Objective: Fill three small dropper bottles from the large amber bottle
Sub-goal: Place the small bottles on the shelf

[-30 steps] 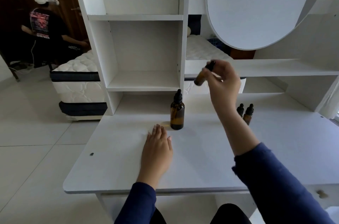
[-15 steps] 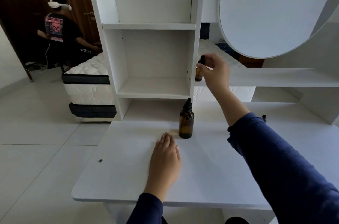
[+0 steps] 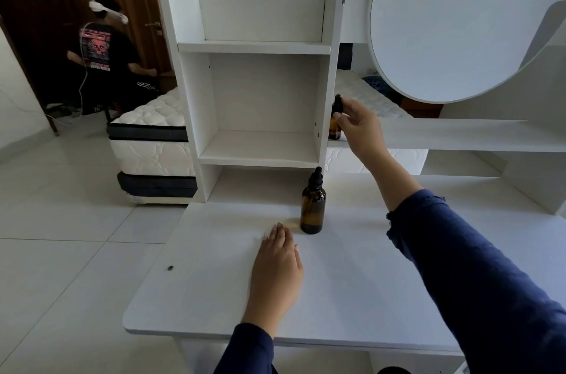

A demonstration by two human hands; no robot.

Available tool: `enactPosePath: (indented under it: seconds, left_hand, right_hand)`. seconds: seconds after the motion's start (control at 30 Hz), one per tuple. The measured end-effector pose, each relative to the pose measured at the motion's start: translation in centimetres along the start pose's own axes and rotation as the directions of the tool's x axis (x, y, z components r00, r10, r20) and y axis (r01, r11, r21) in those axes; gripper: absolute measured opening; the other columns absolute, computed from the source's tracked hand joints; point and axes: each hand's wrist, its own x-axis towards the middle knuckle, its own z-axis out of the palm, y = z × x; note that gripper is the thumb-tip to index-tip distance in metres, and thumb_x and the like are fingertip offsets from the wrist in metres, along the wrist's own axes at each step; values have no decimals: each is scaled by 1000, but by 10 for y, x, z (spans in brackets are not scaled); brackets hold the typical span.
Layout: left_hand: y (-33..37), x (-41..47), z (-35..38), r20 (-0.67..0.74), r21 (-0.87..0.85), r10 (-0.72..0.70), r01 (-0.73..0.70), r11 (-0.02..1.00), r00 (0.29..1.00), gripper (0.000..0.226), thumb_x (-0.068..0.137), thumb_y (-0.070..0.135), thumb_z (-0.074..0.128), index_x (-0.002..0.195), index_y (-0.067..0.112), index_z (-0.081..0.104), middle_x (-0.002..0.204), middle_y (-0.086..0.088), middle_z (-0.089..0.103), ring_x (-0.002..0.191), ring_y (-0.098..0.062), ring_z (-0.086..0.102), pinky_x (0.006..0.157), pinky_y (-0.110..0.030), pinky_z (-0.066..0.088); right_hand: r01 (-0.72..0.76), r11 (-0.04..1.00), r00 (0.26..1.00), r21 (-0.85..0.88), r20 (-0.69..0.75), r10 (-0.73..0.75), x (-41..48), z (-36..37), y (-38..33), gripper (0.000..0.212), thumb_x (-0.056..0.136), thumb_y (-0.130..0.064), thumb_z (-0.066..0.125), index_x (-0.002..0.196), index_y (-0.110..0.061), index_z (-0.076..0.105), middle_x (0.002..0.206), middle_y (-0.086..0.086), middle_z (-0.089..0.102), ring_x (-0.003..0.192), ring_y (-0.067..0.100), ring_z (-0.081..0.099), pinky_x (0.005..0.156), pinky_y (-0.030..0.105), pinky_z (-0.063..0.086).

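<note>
The large amber bottle point(image 3: 313, 208) with a black dropper cap stands upright on the white desk point(image 3: 214, 281), near its middle. My left hand point(image 3: 277, 269) lies flat on the desk just in front and to the left of it, holding nothing. My right hand point(image 3: 360, 125) reaches out to the long white shelf point(image 3: 459, 136) and grips a small amber dropper bottle point(image 3: 335, 124) by its upper part. That bottle is upright with its base at the shelf's left end, beside the cubby's side panel. The other small bottles are hidden behind my right arm.
A white cubby unit point(image 3: 260, 82) rises at the back of the desk. A large round white panel point(image 3: 444, 15) hangs at upper right. A mattress point(image 3: 150, 134) lies on the tiled floor behind, and a person point(image 3: 104, 58) wearing a headset sits at far left.
My right hand has carried the small bottle from above the desk back and down to the shelf, turning it from tilted to upright. The left hand stayed flat. The camera shifted, hiding the other small bottles.
</note>
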Motion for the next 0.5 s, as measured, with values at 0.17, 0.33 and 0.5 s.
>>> enactPosePath:
  seconds: [0.17,0.33,0.5]
  left_hand:
    - [1,-1,-2,87,39,-50,46,998,995,73,85,35,5,130,1,51,140,-15,49,132,-22,45,109,-30,13]
    - [4,-2,-9,86,-3,-33,33,999,996,67,89,31,4,141,3,36,151,-12,33,142,-20,27,110,-25,-1]
    - [1,-1,-7,-13,-32,-19,19,999,1000,48,102,23,16,146,5,23,157,-9,19,146,-17,12,109,-20,-7]
  right_hand:
    - [-16,1000,1000,19,-15,17,2,2,3,36,93,-5,50,127,-15,54,122,4,63,108,12,60,83,13,49]
    - [-29,999,1000,13,-12,29,0,2,2,41,93,-8,51,133,-14,48,130,6,58,111,12,58,87,17,50]
    - [57,996,969,-63,-238,-70,-16,-20,-1,35,93,-12,51,128,-13,47,122,3,60,106,9,57,80,7,46]
